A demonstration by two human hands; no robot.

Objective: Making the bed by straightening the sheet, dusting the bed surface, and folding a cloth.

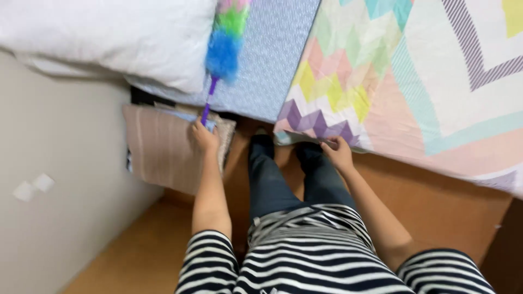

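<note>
Head view: left hand [204,136] is closed around the purple handle of a multicoloured feather duster [224,46], whose fluffy head lies on the blue patterned sheet [272,60] just beside the white pillow [109,38]. Right hand [338,152] pinches the corner of the pastel zigzag quilt [414,81], fingers curled on its edge. Risk, as a judgement: the duster head could snag on the pillow or sheet and slip from a loose grip; the quilt corner could slide off the bed toward the brown floor [436,201].
</note>
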